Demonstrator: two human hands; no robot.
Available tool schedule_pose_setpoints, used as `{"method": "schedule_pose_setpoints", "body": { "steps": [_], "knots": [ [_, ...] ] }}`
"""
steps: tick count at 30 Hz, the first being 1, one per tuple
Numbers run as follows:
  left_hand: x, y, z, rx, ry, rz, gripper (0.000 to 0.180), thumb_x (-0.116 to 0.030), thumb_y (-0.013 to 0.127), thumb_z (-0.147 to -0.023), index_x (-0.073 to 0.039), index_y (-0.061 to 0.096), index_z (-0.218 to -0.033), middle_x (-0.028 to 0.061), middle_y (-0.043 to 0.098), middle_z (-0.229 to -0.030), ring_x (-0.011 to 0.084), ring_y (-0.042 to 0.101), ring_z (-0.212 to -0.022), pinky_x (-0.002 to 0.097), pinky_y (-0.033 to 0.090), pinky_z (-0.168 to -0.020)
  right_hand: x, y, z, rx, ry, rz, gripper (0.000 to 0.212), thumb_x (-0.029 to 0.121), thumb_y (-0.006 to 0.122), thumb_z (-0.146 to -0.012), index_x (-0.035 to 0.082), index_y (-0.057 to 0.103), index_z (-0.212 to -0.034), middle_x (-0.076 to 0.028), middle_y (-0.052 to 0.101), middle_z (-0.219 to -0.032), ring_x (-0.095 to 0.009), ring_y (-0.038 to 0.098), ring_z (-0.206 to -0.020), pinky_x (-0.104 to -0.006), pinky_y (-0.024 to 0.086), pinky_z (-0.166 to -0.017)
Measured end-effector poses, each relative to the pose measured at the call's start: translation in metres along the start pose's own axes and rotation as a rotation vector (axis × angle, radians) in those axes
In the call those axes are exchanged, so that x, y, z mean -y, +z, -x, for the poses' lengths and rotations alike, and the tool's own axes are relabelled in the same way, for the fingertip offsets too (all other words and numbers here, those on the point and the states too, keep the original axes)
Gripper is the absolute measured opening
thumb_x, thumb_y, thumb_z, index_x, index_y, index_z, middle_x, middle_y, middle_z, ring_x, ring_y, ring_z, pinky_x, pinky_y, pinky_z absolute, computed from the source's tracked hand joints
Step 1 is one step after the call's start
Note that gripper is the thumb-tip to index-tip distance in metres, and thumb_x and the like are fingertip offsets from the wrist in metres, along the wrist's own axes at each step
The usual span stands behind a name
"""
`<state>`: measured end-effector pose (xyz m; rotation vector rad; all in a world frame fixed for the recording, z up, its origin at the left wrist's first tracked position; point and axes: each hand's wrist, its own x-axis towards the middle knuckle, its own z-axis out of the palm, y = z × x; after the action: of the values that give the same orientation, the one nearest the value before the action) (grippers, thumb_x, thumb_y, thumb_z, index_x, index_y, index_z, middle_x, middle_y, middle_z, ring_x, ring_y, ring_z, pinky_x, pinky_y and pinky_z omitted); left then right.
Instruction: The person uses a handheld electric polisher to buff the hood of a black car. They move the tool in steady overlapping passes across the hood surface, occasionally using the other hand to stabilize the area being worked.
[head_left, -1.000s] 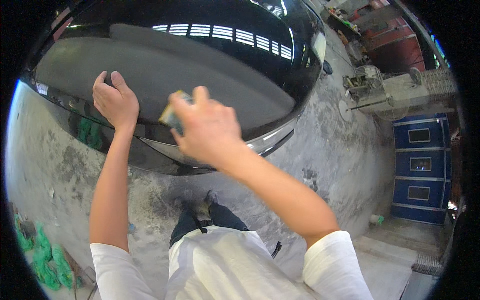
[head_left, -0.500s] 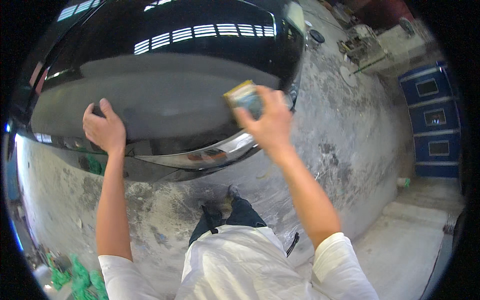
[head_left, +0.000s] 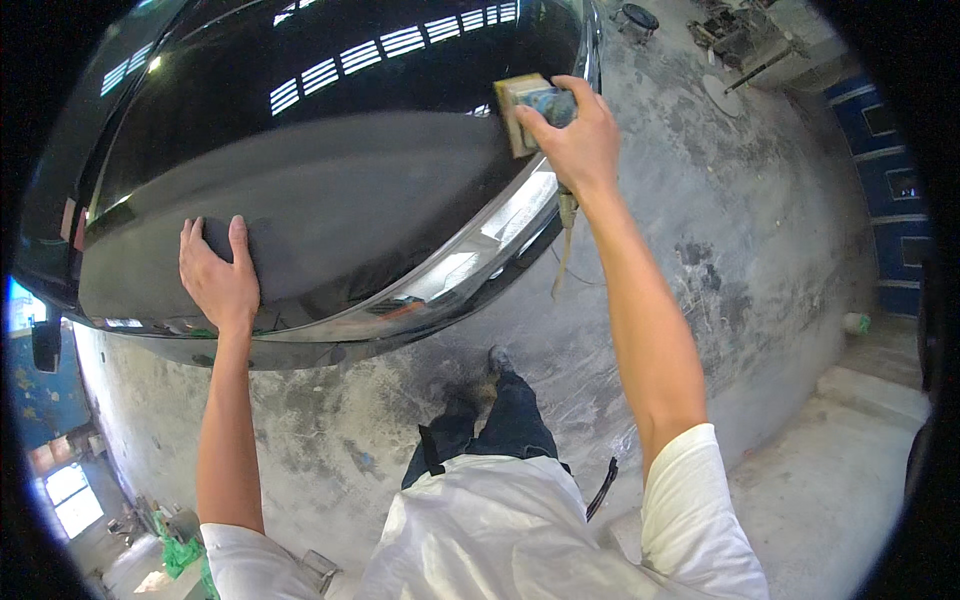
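A black car hood (head_left: 330,195) curves in front of me. Its near part carries a dull grey matte band, while the surface beyond is glossy. On that band rests my left hand (head_left: 222,275), with thumb and fingers apart and nothing visible held. My right hand (head_left: 582,135) is wrapped around a hand sander (head_left: 550,105) with a blue-patterned body and a thick yellowish pad. The pad is tilted over the hood's right corner; whether it touches the paint I cannot tell. A hose (head_left: 568,225) hangs from below the right hand, beside the headlight (head_left: 520,200).
Stained concrete floor (head_left: 700,250) surrounds the car. A round black stool (head_left: 638,17) and cluttered equipment (head_left: 735,40) stand at the far right, near a blue panelled door (head_left: 890,190). Green netting (head_left: 178,555) lies at the lower left.
My right hand has carried the sander away from me and rightward, toward the hood's corner. My left hand stays on the matte area, its fingers now more spread. The whole view has turned somewhat.
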<state>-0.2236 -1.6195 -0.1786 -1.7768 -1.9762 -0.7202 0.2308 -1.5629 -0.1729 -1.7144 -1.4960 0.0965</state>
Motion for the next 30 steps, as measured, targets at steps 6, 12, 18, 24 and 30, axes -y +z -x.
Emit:
{"method": "schedule_pose_setpoints", "body": {
  "steps": [6, 12, 18, 24, 30],
  "knots": [
    [0.011, -0.003, -0.004, 0.07, -0.043, 0.009, 0.072, -0.055, 0.057, -0.108, 0.004, 0.057, -0.15, 0.022, 0.053, -0.162, 0.0387, 0.047, -0.151, 0.0485, 0.033, -0.126, 0.089, 0.013, 0.098, 0.172, -0.351, -0.097, 0.06, 0.035, 0.09, -0.078, 0.011, 0.064, -0.126, -0.019, 0.057, -0.107, -0.035, 0.072, -0.088, -0.0456, 0.061, -0.066],
    [0.012, 0.002, -0.005, 0.072, -0.073, -0.026, 0.071, -0.054, 0.057, -0.109, 0.003, 0.057, -0.15, 0.0211, 0.052, -0.163, 0.0379, 0.047, -0.152, 0.0474, 0.033, -0.126, 0.029, 0.005, 0.054, 0.098, -0.243, -0.058, 0.062, 0.047, 0.087, -0.085, 0.013, 0.067, -0.132, -0.011, 0.06, -0.103, -0.027, 0.069, -0.083, -0.0427, 0.059, -0.067],
    [0.012, 0.002, -0.007, 0.053, -0.08, -0.032, 0.069, -0.053, 0.058, -0.108, 0.003, 0.059, -0.149, 0.021, 0.056, -0.16, 0.0385, 0.05, -0.149, 0.0477, 0.034, -0.125, 0.005, 0.001, 0.006, 0.046, -0.047, -0.108, 0.06, 0.04, 0.093, -0.079, 0.009, 0.071, -0.125, -0.016, 0.072, -0.106, -0.033, 0.072, -0.095, -0.0453, 0.058, -0.085],
    [0.013, 0.0, -0.008, 0.051, -0.089, 0.006, 0.067, -0.05, 0.059, -0.108, 0.003, 0.06, -0.148, 0.0206, 0.057, -0.159, 0.0388, 0.05, -0.148, 0.047, 0.035, -0.125, 0.032, 0.01, 0.074, 0.127, -0.306, -0.11, 0.058, 0.042, 0.091, -0.08, 0.014, 0.068, -0.126, -0.012, 0.06, -0.103, -0.03, 0.069, -0.083, -0.0421, 0.058, -0.068],
    [0.013, 0.0, -0.005, 0.024, -0.093, -0.035, 0.065, -0.05, 0.059, -0.108, 0.0, 0.061, -0.149, 0.0195, 0.057, -0.16, 0.0376, 0.051, -0.149, 0.0463, 0.035, -0.125, -0.017, 0.001, -0.038, 0.103, -0.042, 0.034, 0.057, 0.043, 0.091, -0.081, 0.007, 0.074, -0.121, -0.019, 0.078, -0.107, -0.033, 0.076, -0.1, -0.044, 0.059, -0.085]
  ]
}}
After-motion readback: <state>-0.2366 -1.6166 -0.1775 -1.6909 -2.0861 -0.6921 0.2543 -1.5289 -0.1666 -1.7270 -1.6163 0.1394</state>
